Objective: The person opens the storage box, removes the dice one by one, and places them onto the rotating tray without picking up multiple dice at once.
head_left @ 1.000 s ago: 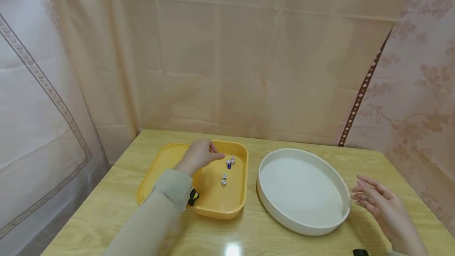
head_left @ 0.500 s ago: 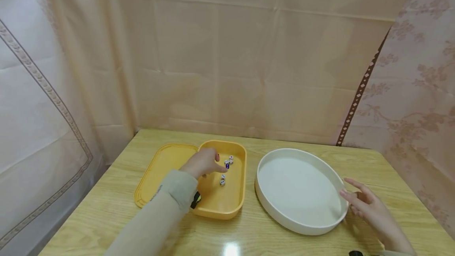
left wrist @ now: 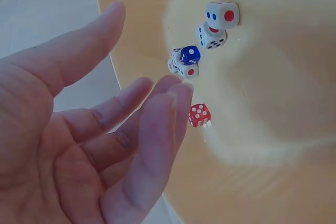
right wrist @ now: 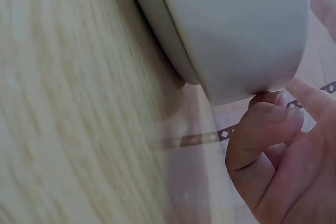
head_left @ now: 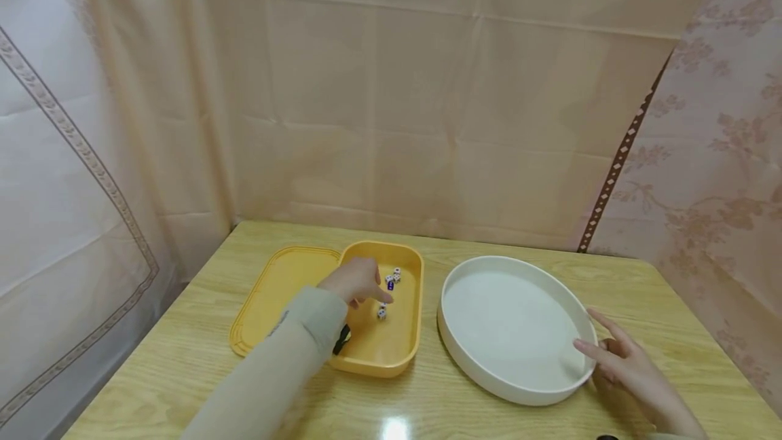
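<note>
Also yel lid [head_left: 284,284] nr L hand [head_left: 356,282]

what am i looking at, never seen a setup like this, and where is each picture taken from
There is no robot: each grip is simply a person's bare hand. The wide picture comes from a camera worn on the head; the two close ones come from cameras on the wrists.

On the wooden table sit a yellow box, what looks like its flat lid, and a round white tray. In the box lie several white dice, a blue die and a red die.

The left grip reaches in near the dice and appears to hold nothing. The right grip holds the tray's rim, thumb over the edge.
</note>
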The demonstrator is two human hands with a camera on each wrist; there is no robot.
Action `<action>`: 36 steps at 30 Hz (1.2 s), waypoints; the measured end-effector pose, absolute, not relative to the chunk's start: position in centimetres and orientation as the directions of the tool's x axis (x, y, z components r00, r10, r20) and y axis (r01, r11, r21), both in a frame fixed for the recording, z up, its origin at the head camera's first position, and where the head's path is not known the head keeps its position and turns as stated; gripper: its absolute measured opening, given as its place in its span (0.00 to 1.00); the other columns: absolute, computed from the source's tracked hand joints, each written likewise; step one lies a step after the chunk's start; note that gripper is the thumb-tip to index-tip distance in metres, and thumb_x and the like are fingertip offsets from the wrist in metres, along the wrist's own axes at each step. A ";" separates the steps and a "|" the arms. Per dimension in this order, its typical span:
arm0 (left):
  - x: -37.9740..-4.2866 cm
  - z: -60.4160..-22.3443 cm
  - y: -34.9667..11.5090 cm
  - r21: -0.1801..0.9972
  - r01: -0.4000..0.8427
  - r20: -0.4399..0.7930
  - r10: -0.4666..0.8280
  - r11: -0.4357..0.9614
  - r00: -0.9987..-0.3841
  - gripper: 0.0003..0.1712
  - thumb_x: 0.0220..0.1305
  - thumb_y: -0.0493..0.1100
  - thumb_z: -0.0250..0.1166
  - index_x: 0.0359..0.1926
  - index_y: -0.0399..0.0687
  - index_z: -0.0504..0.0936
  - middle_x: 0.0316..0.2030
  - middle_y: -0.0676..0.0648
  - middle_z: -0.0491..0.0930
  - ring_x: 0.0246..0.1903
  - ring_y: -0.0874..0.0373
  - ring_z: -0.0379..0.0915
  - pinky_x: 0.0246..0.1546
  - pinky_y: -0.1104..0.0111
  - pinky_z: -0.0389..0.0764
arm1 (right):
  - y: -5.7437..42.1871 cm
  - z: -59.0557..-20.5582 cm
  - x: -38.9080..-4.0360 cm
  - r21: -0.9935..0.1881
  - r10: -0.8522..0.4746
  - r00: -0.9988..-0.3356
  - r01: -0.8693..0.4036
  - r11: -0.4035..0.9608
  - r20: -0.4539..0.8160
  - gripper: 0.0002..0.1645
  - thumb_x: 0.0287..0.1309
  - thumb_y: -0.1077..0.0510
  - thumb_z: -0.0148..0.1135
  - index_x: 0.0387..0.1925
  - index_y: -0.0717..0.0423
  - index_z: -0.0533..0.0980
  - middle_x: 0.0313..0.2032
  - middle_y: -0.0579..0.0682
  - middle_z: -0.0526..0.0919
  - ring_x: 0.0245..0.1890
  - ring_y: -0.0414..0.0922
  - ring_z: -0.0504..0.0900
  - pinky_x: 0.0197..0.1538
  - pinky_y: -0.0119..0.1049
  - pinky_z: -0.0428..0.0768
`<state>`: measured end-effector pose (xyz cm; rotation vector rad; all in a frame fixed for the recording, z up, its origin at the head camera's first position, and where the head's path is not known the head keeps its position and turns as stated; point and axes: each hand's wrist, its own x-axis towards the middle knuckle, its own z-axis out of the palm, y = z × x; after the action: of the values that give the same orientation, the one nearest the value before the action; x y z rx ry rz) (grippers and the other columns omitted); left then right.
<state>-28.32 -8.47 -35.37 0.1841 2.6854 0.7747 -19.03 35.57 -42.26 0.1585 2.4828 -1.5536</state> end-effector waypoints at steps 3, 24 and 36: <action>-28.4 -35.8 -8.1 0.530 0.034 -0.291 0.220 0.847 -0.931 0.17 0.54 0.46 0.76 0.31 0.42 0.77 0.26 0.48 0.72 0.21 0.57 0.67 0.20 0.68 0.77 | 35.5 -42.2 -19.1 -0.866 -0.023 -0.969 0.209 0.455 -0.245 0.52 0.70 0.47 0.57 0.79 0.52 0.35 0.30 0.45 0.70 0.22 0.37 0.67 0.28 0.32 0.72; -28.2 -37.7 -7.3 0.433 0.112 -0.304 0.261 0.895 -0.916 0.19 0.50 0.45 0.79 0.18 0.42 0.78 0.06 0.51 0.65 0.06 0.60 0.60 0.10 0.71 0.64 | 35.7 -42.4 -18.7 -0.796 -0.138 -0.924 0.222 0.563 -0.355 0.63 0.68 0.48 0.59 0.74 0.43 0.18 0.36 0.51 0.72 0.21 0.40 0.66 0.28 0.31 0.72; -27.9 -38.2 -7.5 0.502 0.082 -0.298 0.261 0.861 -0.918 0.16 0.46 0.39 0.80 0.17 0.40 0.79 0.15 0.44 0.79 0.11 0.58 0.68 0.11 0.72 0.67 | 35.7 -42.3 -18.7 -0.782 -0.138 -0.922 0.219 0.583 -0.361 0.64 0.67 0.48 0.60 0.75 0.42 0.18 0.39 0.53 0.73 0.22 0.40 0.67 0.28 0.31 0.72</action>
<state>-27.94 -7.46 -38.24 0.2559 2.6759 0.6990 -18.66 35.75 -42.30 0.0651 2.4322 -1.2774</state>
